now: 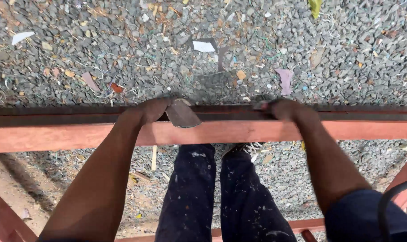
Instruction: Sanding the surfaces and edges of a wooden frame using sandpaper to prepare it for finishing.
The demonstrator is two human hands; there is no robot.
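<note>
Both my hands sit on one red-painted beam: left hand (147,112) presses a single worn sheet of sandpaper (182,114) flat against its top edge, right hand (282,109) curls closed around the far edge, steadying. That beam (239,131) looks smooth and coated on its near face; the dark top strip seems only partly rubbed. Gravel (212,54) lies beyond, and my two legs (221,192) stand below.
</note>
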